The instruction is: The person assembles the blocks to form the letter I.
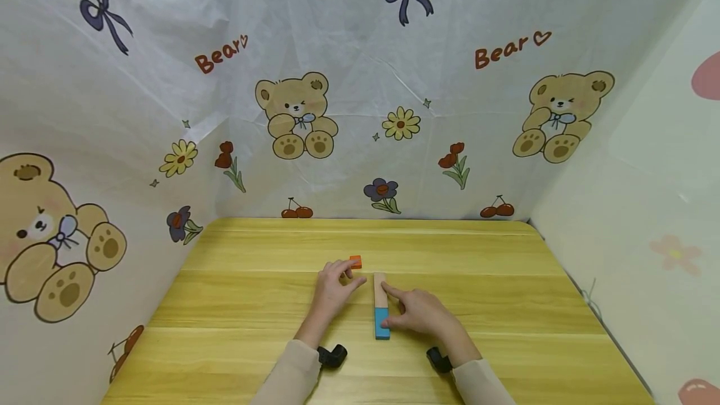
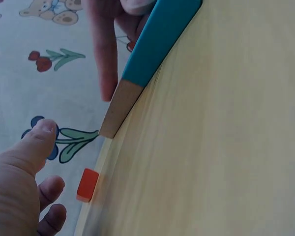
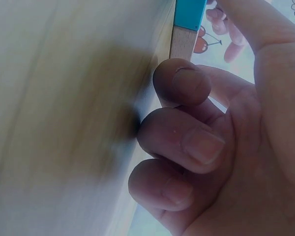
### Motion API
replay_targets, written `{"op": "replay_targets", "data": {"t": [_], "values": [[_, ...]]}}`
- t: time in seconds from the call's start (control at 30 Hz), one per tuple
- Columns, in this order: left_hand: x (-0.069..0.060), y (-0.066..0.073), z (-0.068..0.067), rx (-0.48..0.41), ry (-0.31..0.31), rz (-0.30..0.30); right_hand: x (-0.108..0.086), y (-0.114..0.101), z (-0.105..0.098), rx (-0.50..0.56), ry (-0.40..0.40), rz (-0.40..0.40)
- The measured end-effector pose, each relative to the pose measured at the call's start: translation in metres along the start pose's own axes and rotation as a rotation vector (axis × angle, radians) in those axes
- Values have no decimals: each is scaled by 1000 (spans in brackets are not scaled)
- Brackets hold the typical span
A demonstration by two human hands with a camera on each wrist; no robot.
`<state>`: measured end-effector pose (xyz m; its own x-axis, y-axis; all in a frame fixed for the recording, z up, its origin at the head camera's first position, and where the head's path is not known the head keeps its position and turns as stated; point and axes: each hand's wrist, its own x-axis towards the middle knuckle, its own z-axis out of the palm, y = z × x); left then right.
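A plain wooden block (image 1: pixel 380 289) and a blue block (image 1: pixel 381 317) lie end to end in a line on the table, the blue one nearer me. My right hand (image 1: pixel 422 312) is at their right side, index fingertip at the wooden block and thumb at the blue one. In the right wrist view its other fingers (image 3: pixel 182 140) are bent. Left of the line, my left hand (image 1: pixel 332 291) reaches toward a small orange block (image 1: pixel 356 262), with thumb and fingers apart. The left wrist view shows the orange block (image 2: pixel 88 185) beside the fingers, not gripped.
The wood-patterned table (image 1: pixel 253 355) meets a white sheet (image 1: pixel 349 49) printed with bears and flowers at the back and left. A pale printed wall (image 1: pixel 647 205) stands on the right. Each wrist carries a black camera mount (image 1: pixel 333 355).
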<state>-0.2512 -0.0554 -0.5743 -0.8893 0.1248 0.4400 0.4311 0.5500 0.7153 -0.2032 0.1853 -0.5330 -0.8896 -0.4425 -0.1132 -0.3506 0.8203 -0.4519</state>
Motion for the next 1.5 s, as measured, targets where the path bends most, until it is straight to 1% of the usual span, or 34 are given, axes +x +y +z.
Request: {"op": "replay_targets", "data": {"t": [0.17,0.4,0.6,0.73,0.93,1.13,1.33,1.5], "values": [[3,-7,-4,-22,3,-62,0,1,0,-2,0,5],[5,-11,-7,-35,-10,-131,0,2,2,-3,-1,11],[7,-15,-8,-20,16,-166,0,1,2,12,-9,6],[10,-15,-8,-17,9,-185,0,0,1,15,-6,12],[15,-15,-7,23,-14,-198,0,0,0,-5,8,5],[18,-17,-4,100,-28,-198,1,-1,0,-8,3,12],[22,-20,0,168,-34,-180,1,0,0,-5,1,8],[26,-21,0,195,-50,-191,2,0,0,-3,-5,12]]}}
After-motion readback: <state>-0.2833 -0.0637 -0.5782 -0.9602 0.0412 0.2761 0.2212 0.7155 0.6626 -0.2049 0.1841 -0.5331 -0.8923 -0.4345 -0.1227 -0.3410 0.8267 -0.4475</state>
